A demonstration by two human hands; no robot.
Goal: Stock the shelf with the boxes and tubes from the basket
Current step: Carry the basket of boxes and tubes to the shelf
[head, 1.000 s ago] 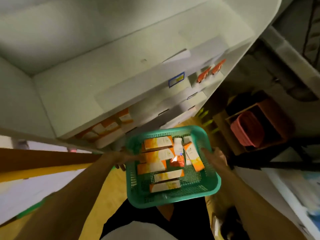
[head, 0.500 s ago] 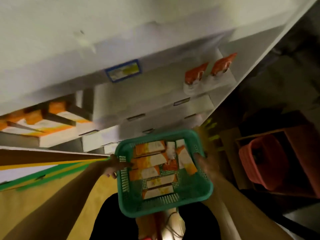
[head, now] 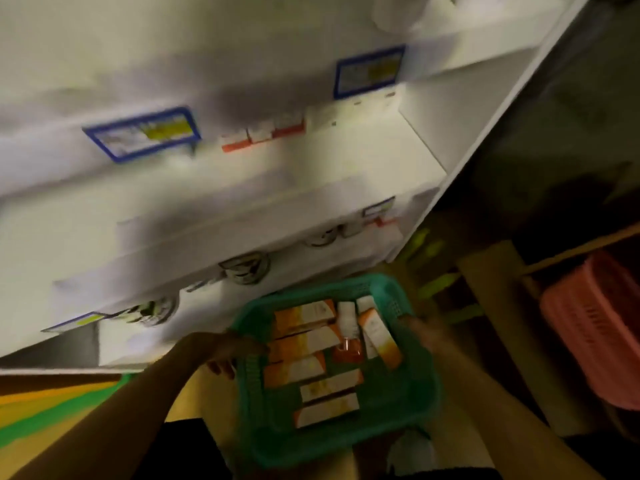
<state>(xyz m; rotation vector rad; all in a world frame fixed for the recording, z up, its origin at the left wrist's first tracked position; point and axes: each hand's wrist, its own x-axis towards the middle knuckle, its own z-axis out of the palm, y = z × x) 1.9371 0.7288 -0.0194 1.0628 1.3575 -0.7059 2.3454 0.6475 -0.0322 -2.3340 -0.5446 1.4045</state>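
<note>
A green plastic basket [head: 412, 407] hangs in front of me, low in the view. My left hand [head: 230, 351] grips its left rim and my right hand [head: 420, 332] grips its right rim. Inside lie several orange-and-white boxes [head: 304, 341] and a white tube with an orange end [head: 348, 332]. The white shelf unit [head: 311, 174] rises above the basket. A few small boxes [head: 263, 135] stand on an upper shelf, and round tins [head: 244, 268] sit on a lower one. The picture is blurred by motion.
Blue-framed price labels [head: 143, 133] hang on the shelf edges. A pink basket [head: 595, 327] sits in a brown open cabinet at the right. The floor at the lower left is yellow with green stripes [head: 65, 410].
The view has swung upward and the shelves have slid down and left in the picture. Both hands keep hold of the basket, which stays low at the centre.
</note>
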